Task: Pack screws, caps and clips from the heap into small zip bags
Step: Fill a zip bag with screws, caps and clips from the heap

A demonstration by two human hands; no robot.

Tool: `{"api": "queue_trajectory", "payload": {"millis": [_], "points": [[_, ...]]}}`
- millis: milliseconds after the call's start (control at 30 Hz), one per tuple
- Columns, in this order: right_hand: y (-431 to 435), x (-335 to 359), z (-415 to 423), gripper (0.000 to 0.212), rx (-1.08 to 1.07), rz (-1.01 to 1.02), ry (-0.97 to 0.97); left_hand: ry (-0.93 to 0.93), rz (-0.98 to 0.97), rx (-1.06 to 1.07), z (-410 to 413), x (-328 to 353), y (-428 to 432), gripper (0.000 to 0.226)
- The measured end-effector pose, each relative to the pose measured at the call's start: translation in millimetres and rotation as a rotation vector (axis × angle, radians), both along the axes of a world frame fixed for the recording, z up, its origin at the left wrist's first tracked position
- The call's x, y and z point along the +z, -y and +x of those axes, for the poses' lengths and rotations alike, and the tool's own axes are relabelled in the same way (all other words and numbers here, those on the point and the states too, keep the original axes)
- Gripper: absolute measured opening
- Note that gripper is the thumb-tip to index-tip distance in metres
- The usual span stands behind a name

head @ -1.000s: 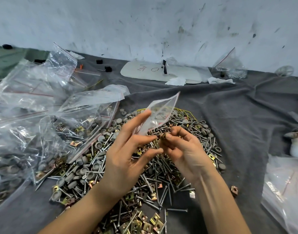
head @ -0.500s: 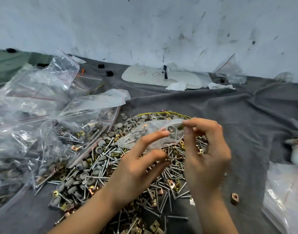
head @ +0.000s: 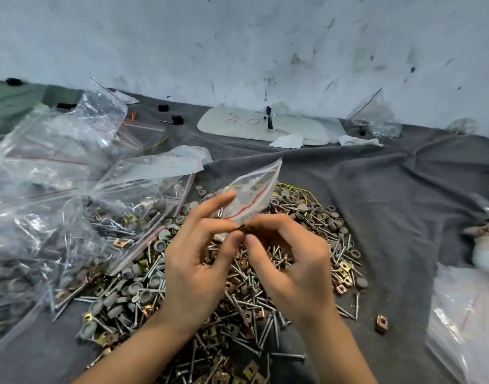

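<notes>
Left of the heap and spilling onto its edge: large clear zip bags, crumpled, partly filled with screws and caps, overlapping the heap's left flank. Right of the heap, apart from it: one loose brass clip on the grey cloth; further right, another clear bag at the cloth's edge. Beyond the heap, near the wall: a flat white board with handwriting, small black blocks, white scraps, one more upright clear bag.

Bare, creased cloth beyond and to the right of the heap, between it and the board; crowded on the heap's left, with the big bags leaning in close to the left hand.

Held in the air above the heap's far half: small zip bag, clear with red zip lines. Pinched at its lower end from both sides: thumb and bent fingers of the left hand, index finger stretched up along the film; thumb and curled fingers of the right hand meeting it at the same spot. Something small and dark at the pinch, too small to identify. Long axis tilted, running from the fingertips up and away to the right, top corner aimed toward the wall. Which end forms the mouth: cannot tell.
</notes>
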State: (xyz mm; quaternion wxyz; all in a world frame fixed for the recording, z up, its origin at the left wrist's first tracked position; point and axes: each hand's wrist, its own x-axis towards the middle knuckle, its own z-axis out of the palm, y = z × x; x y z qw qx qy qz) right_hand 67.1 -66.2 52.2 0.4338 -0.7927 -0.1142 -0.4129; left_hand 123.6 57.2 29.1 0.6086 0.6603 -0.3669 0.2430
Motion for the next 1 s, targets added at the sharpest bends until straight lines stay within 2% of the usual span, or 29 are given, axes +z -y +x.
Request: {"api": "queue_trajectory", "payload": {"millis": [133, 200, 267, 333, 433, 533, 633, 700, 767, 900, 1000], "points": [[1, 0, -1, 0.01, -0.04, 0.093, 0.065, -0.009, 0.012, -0.059, -1, -3, 3, 0.016], [2, 2, -2, 0.006, -0.128, 0.1, 0.131, -0.003, 0.048, -0.094, -1, -4, 5, 0.028], [3, 3, -2, 0.007, -0.232, 0.101, 0.163, 0.124, 0.16, -0.048, -1, -5, 5, 0.033], [6, 2, -1, 0.004, -0.325, 0.062, 0.147, 0.248, 0.241, 0.002, 1, -6, 5, 0.025], [12, -1, 1, 0.01, -0.418, -0.062, 0.075, 0.273, 0.25, 0.021, 1, -4, 5, 0.016], [13, 0, 0, 0.014, -0.405, -0.1, 0.095, 0.288, 0.248, 0.017, 0, -5, 4, 0.014], [12, 0, -1, 0.014, -0.386, 0.1, 0.207, 0.279, 0.237, 0.047, 0, -4, 3, 0.013], [16, -1, -1, 0.012, -0.418, 0.274, 0.207, 0.243, 0.214, 0.084, 0, -3, 3, 0.014], [23, -5, 4, 0.012, -0.486, 0.281, 0.021, 0.164, 0.176, 0.117, -1, 0, 3, 0.013], [35, -25, 16, 0.008, -0.456, -0.091, -0.614, 0.05, 0.119, 0.152, -1, 4, 2, 0.014], [29, -37, 21, 0.02, -0.47, -0.227, -0.742, 0.01, 0.112, 0.136, -2, 6, 2, 0.015]]}}
